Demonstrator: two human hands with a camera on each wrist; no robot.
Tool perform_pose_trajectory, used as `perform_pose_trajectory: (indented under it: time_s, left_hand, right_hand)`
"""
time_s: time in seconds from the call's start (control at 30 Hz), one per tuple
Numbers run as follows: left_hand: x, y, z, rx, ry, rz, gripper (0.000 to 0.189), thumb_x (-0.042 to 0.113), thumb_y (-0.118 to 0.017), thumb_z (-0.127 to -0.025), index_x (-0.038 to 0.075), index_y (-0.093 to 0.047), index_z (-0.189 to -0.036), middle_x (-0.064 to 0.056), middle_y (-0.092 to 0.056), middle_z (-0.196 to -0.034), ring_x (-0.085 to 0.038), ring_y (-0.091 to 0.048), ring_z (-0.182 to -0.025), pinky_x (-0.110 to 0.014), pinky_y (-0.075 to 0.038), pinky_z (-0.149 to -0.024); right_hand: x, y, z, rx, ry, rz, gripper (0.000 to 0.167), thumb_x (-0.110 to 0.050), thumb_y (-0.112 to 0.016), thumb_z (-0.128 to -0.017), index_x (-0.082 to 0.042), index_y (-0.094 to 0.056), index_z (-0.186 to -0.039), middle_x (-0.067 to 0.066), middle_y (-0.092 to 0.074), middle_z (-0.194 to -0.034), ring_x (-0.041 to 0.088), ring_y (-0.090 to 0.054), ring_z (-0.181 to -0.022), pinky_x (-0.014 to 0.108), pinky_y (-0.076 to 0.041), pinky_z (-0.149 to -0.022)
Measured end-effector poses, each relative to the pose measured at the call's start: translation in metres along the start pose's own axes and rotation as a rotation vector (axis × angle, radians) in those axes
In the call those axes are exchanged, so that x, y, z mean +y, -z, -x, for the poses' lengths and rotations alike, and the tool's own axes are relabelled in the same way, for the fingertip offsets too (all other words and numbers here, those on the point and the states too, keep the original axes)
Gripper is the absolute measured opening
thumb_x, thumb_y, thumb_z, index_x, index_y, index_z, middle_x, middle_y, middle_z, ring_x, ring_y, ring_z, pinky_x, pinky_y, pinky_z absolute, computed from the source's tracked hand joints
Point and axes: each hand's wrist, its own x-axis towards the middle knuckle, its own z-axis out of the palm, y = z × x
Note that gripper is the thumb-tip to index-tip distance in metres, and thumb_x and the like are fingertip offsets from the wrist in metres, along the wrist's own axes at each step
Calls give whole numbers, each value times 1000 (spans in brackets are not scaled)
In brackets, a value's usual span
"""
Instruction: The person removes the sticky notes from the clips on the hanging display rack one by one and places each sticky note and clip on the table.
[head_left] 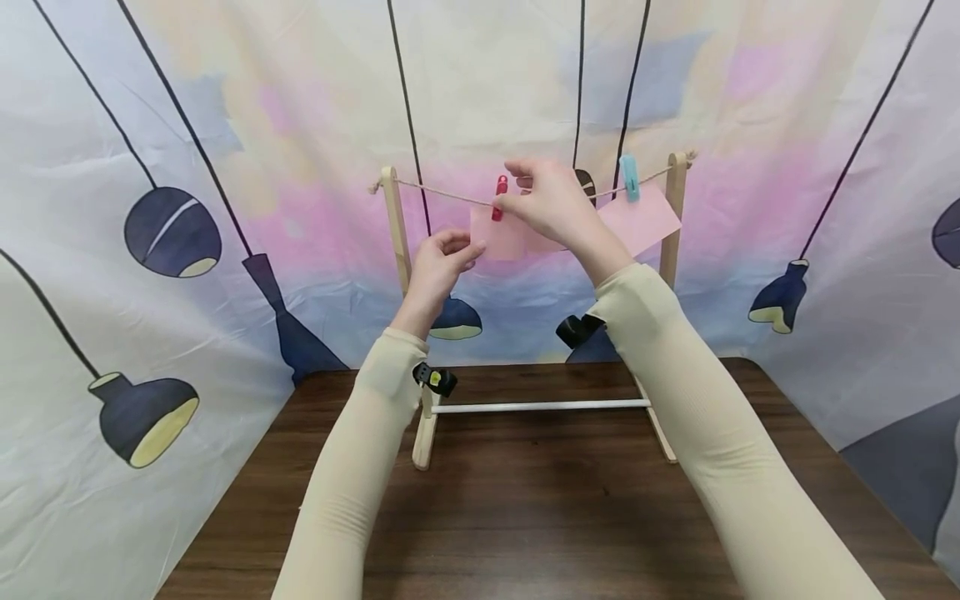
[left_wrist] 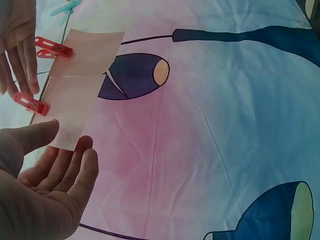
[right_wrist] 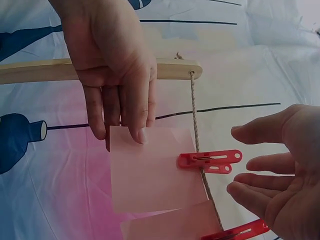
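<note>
A square sheet of pink paper (head_left: 498, 239) hangs from a twine line, fastened by a red clothespin (right_wrist: 209, 159). My left hand (head_left: 442, 268) pinches its outer edge, thumb in front and fingers behind. Just beyond the clothespin's handles, my right hand (right_wrist: 272, 175) is spread with a gap between thumb and fingers, holding nothing. Beside that sheet hangs another pink sheet (left_wrist: 90, 52) under a second red clothespin (left_wrist: 54, 47); in the head view my right hand hides most of this. Farther right, a light blue clothespin (head_left: 629, 177) clips a tilted pink sheet (head_left: 641, 221).
The twine (head_left: 444, 193) runs between two wooden posts, left (head_left: 395, 221) and right (head_left: 675, 200). A white crossbar (head_left: 540, 406) joins the stand low down, on a dark brown table (head_left: 555, 508). Behind is a cloth backdrop (head_left: 300, 100) printed with lamps.
</note>
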Motion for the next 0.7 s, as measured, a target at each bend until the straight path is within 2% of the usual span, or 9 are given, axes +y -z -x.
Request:
perform_pose_trajectory:
  time_s: [0.23, 0.47, 0.7]
  left_hand:
    - [5, -1, -3, -13, 0, -30, 34, 18, -71, -96, -4, -64, -122, -20, -68, -115, -29, -67, -102, -34, -56, -92]
    - [5, -1, -5, -14, -13, -25, 32, 13, -69, -97, -7, -64, -121, -22, -67, -112, -29, -68, -99, -34, -57, -90]
    - [6, 1, -6, -9, -6, -39, 31, 15, -69, -97, -5, -65, -121, -20, -67, -111, -24, -68, -95, -34, -57, -89]
  right_hand:
    - [4, 1, -6, -28, -3, 18, 65, -30, -66, -98, -7, -41, -154, 8, -45, -155, 23, -45, -140, 35, -40, -113]
    - [8, 1, -11, -49, 10, 22, 58, -23, -61, -100, -2, -42, -152, 13, -51, -149, 23, -51, -135, 35, -40, -112]
    - [9, 1, -16, -71, 19, 6, 53, -18, -55, -103, -1, -42, -151, 14, -52, -148, 25, -49, -136, 36, -39, -113]
